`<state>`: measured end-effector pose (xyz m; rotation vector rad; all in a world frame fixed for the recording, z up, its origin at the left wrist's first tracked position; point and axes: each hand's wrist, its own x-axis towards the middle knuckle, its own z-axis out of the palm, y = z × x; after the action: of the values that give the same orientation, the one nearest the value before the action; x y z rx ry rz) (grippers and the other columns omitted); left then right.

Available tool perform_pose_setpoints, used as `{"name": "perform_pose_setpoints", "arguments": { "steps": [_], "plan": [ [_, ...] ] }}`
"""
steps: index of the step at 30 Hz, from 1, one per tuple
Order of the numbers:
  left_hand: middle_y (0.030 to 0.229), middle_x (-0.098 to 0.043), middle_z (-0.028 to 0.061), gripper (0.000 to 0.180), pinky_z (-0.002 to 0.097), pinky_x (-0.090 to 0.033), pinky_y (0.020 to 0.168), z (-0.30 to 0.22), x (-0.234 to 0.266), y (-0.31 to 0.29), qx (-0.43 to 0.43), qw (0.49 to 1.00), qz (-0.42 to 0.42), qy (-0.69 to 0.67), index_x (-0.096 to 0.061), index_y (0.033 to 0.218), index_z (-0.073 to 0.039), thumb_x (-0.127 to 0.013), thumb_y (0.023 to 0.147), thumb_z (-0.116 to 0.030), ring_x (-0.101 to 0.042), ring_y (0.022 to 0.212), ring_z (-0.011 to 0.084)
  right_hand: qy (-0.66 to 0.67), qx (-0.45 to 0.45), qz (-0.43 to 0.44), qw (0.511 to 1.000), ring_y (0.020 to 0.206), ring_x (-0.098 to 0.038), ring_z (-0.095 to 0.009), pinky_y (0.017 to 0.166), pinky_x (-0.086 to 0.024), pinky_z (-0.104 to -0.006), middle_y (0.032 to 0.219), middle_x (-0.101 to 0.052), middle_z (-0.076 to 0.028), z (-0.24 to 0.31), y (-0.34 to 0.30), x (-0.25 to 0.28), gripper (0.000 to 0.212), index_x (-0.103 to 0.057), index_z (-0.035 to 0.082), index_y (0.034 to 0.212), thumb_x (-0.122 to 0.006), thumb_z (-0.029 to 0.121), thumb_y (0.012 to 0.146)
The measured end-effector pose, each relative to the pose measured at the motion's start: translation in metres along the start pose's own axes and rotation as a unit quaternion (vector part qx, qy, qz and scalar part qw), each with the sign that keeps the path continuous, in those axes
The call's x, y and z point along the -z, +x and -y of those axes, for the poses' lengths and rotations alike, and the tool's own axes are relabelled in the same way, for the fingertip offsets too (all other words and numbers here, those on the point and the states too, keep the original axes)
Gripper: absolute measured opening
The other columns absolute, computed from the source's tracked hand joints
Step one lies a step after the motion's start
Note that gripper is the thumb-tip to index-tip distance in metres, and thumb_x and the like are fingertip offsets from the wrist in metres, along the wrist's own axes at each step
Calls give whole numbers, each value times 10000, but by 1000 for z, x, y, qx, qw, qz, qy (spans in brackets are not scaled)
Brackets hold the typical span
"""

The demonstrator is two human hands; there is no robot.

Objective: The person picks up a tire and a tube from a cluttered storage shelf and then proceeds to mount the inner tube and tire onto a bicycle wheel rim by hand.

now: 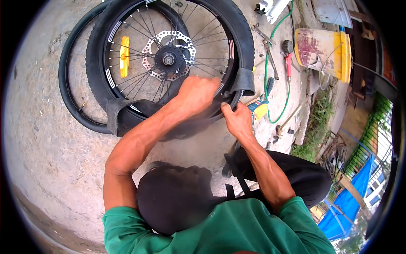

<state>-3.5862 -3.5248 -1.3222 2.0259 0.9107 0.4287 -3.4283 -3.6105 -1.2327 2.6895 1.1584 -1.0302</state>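
A bicycle wheel lies flat on the ground, with a drilled brake disc at its hub and a yellow reflector on the spokes. Its knobby black tyre surrounds the rim. Along the near side, a wide black rubber strip folds over the rim and sags below it. My left hand is a fist over the near rim; what its fingers grip is hidden. My right hand wraps around the tyre's near right edge, thumb on top. A black inner tube lies partly beneath the wheel.
Right of the wheel are a wrench, a green hose with a red-handled fitting, and a small blue-and-yellow box. Farther right lies a white-and-yellow bucket. My bent leg is beside my right forearm.
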Motion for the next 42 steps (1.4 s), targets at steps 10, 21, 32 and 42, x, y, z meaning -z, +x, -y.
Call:
{"name": "perform_pose_setpoints", "arguments": {
  "steps": [10, 21, 32, 42],
  "plan": [
    [805, -730, 166, 81, 501, -528, 782, -3, 0, -10, -39, 996, -65, 50, -641, 903, -34, -667, 843, -82, -729, 829, 388, -37, 37, -27, 998, 761, -708, -385, 759, -542, -478, 774, -713, -221, -9, 9, 0, 631, -706, -63, 908, -714, 568, 888],
    [908, -754, 209, 172, 548, -560, 782, 2, 10, -2, -25, 997, 56, 39, -715, 965, -15, -678, 819, -98, -738, 892, 443, -28, 45, -35, 998, 718, -695, -324, 731, -535, -452, 735, -707, -168, -9, 3, -5, 577, -702, -53, 895, -718, 524, 908],
    [988, -750, 141, 183, 486, -543, 878, -2, 9, -15, -38, 995, -45, 77, -745, 1020, -56, -647, 876, -112, -730, 984, 374, 211, 27, -30, 977, 669, -605, -123, 613, -524, -328, 822, -661, -58, -78, 39, 17, 528, -673, 13, 1081, -729, 532, 1002],
    [946, -691, 119, 194, 425, -548, 832, -28, 19, -124, -94, 957, -237, -137, -723, 1099, -13, -734, 906, -18, -681, 912, 324, 159, 111, 258, 947, 903, -641, -148, 845, -552, -327, 1042, -704, -53, -75, 103, 60, 386, -667, -7, 1190, -796, 227, 911]
  ]
}}
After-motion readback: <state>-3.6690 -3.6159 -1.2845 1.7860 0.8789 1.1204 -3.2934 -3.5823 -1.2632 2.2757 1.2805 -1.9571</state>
